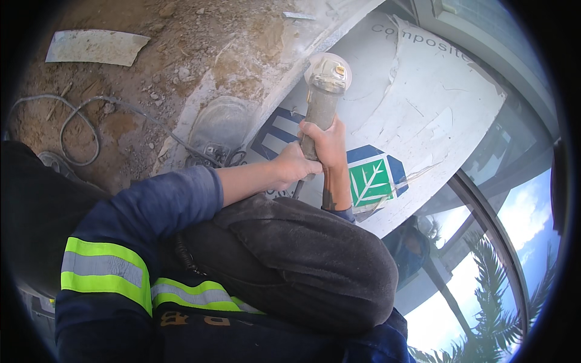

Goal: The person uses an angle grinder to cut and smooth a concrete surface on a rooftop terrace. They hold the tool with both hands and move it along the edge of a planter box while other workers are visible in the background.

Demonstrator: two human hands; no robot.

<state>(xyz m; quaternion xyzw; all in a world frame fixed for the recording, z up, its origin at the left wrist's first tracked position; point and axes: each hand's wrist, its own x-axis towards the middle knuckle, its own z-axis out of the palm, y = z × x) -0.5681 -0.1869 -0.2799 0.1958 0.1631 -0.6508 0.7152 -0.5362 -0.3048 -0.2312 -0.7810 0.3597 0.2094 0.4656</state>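
Both my hands are closed around a dusty grey angle grinder point(322, 109). My right hand point(328, 140) wraps the middle of its body, thumb lying across it. Behind it, my left hand point(293, 165) grips the rear end. The grinder's head and round disc point(328, 71) point away from me, over the far left part of a white sheet panel point(442, 103). Whether the disc touches anything, I cannot tell. From the grinder's rear a cord point(298, 189) runs down and disappears behind my raised knee point(315, 254).
A dust-covered shoe point(223, 124) stands left of the panel by a pale concrete ledge point(275, 91). Grey cable point(91, 136) loops over rubble-strewn dirt point(151, 78), where a white offcut point(97, 47) lies. A framed glass pane point(484, 242) on the right reflects sky and palm leaves.
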